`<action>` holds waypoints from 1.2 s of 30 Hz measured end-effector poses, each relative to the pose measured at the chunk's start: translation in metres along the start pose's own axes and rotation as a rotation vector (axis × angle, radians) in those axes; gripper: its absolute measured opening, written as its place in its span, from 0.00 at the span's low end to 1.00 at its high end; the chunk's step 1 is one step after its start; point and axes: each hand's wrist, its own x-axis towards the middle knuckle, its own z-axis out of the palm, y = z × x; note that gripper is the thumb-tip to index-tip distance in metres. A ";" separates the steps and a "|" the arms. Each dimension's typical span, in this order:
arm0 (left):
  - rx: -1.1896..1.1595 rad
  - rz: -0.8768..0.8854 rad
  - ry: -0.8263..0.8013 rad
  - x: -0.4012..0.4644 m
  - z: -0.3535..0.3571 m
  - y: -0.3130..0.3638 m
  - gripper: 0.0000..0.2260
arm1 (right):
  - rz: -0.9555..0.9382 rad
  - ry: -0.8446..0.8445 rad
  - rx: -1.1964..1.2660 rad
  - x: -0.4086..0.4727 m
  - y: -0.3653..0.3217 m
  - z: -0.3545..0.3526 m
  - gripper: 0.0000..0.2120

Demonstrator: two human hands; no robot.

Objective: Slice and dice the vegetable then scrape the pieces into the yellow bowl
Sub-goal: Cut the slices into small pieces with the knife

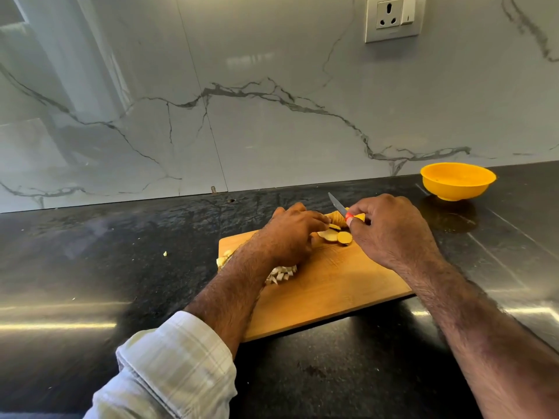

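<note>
At the cutting board's (326,285) far edge, the left hand (290,234) pinches the vegetable (336,219) while the right hand (390,228) grips a knife (338,205). Slices (334,236) lie between them. Curled fingertips should stay clear. The yellow bowl (457,180) waits at the counter's far right.

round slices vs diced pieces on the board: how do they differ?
The slices are flat rounds with a yellow-brown rim; the dice are small pale cubes. The slices lie at the board's far side between the left hand and right hand, by the knife; the dice are heaped nearer, partly under the left wrist. Both are on the board, none in the bowl.
</note>
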 end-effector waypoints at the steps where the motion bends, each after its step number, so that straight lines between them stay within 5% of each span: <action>1: 0.001 0.002 0.002 -0.001 0.000 -0.001 0.22 | 0.004 0.003 0.000 0.000 0.000 0.000 0.11; 10: -0.621 -0.157 0.394 -0.017 0.001 -0.026 0.05 | -0.018 -0.062 0.007 -0.003 -0.003 0.003 0.11; 15: -0.697 -0.269 0.290 -0.017 0.002 -0.031 0.08 | -0.046 -0.297 -0.044 -0.005 -0.006 0.012 0.16; 24: -0.378 -0.342 0.109 -0.012 0.003 -0.031 0.13 | -0.017 -0.519 -0.127 -0.006 -0.014 0.018 0.22; 36: -0.452 -0.261 0.044 -0.015 -0.001 -0.037 0.11 | 0.002 -0.521 -0.212 -0.010 -0.029 0.019 0.20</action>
